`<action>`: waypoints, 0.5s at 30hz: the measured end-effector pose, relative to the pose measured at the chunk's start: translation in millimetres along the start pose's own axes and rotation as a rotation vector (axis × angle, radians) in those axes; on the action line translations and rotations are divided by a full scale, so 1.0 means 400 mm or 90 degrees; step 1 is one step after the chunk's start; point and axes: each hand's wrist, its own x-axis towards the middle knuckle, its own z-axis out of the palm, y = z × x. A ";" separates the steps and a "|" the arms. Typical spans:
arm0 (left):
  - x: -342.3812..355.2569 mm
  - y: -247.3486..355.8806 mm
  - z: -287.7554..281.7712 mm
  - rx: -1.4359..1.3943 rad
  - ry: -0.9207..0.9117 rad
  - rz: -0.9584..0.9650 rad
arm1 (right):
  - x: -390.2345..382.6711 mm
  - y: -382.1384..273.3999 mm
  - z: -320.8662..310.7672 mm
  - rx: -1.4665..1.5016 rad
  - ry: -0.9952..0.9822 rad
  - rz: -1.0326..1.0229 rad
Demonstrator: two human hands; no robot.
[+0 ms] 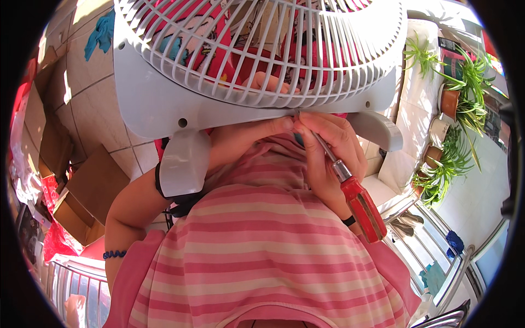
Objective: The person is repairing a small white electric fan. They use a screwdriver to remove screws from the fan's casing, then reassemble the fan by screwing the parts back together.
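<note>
One screwdriver (362, 205), one fan grille (262, 99), two gray feet (183, 167), two hands (342, 145), one coiled wristband (114, 254)

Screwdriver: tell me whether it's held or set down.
Held: the right hand pinches the screwdriver by its metal shaft, leaving the red handle uncovered.

Potted plants (449, 104) line the right; leftward, an open cardboard box (101, 188) and blue cloth (103, 35)
</note>
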 end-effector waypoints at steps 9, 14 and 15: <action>-0.011 0.004 -0.002 0.025 0.034 -0.042 | 0.012 -0.020 -0.004 -0.030 -0.035 0.035; -0.014 -0.001 -0.008 0.016 0.019 -0.044 | 0.016 -0.014 0.007 -0.050 -0.004 -0.016; -0.015 -0.001 -0.009 0.016 0.017 -0.045 | 0.016 -0.013 0.008 -0.054 -0.007 -0.027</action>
